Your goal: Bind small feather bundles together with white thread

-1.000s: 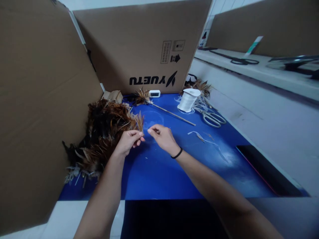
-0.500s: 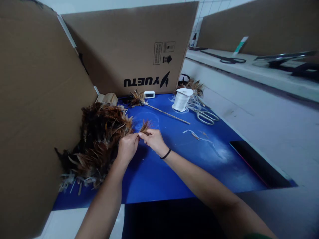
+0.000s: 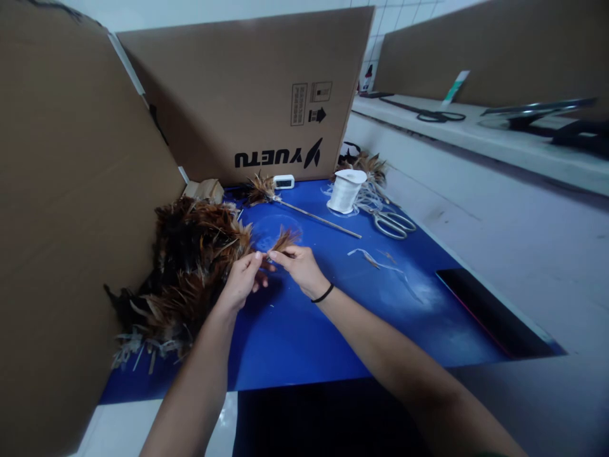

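Observation:
A small bunch of brown feathers [image 3: 284, 238] points up and away from my right hand [image 3: 295, 265], whose thumb and fingers pinch it near the base. Close against it, my left hand [image 3: 245, 276] pinches with thumb and forefinger at the lower end of the same bunch; its other fingers are loosely curled. The quill ends between the fingertips are mostly hidden. Just left of my left hand lies a big heap of brown and black feathers [image 3: 195, 247]. Beyond the hands rests a thin stick [image 3: 318, 219] with a feather tuft [image 3: 259, 189] at its far end.
A white spool [image 3: 347, 192] stands at the back right, beside metal scissors [image 3: 394, 223] and more feathers [image 3: 371, 166]. A white strip [image 3: 392, 268] and a dark phone-like slab [image 3: 495, 311] lie at right. Cardboard walls [image 3: 214, 95] rise behind and left of the blue table [image 3: 304, 343].
My hands have drawn slightly apart. My left hand has turned, its lower fingers loosening from a closed fist. The bunch in my right hand has shifted a little to the right.

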Motion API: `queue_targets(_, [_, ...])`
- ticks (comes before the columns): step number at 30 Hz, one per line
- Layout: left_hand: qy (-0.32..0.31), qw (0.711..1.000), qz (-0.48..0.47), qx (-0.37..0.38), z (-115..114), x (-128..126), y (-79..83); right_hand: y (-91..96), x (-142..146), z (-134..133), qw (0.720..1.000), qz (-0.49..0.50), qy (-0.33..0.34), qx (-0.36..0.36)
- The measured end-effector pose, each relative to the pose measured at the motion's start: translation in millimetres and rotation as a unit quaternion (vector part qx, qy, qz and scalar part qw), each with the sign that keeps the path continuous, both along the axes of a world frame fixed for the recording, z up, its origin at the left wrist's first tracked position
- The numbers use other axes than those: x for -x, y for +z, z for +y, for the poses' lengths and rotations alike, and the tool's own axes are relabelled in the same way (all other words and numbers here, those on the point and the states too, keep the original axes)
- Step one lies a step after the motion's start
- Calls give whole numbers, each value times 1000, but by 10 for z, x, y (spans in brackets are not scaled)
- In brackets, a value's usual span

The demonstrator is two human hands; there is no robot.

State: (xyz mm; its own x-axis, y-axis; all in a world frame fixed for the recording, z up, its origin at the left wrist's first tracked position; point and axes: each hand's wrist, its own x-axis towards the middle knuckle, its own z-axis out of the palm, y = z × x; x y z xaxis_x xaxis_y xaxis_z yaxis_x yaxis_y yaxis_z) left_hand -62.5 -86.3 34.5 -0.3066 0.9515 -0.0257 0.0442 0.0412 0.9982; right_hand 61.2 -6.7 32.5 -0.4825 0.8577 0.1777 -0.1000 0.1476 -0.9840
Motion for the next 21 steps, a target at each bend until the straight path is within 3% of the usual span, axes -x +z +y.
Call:
queue_targets(4, [-61, 995, -81, 14, -11, -30, 23, 22, -47, -6, 999, -5, 33, -14])
queue_targets(10, [-68, 990, -112, 49, -13, -14, 61, -9, -50, 17, 997, 52, 55, -29])
queue_targets(17, [-56, 986, -129, 93, 19, 16, 19, -72, -20, 16, 995, 62, 58, -53])
queue_targets(21, [-12, 992, -118, 50, 58, -24, -31, -65, -152, 94, 996, 4, 42, -80])
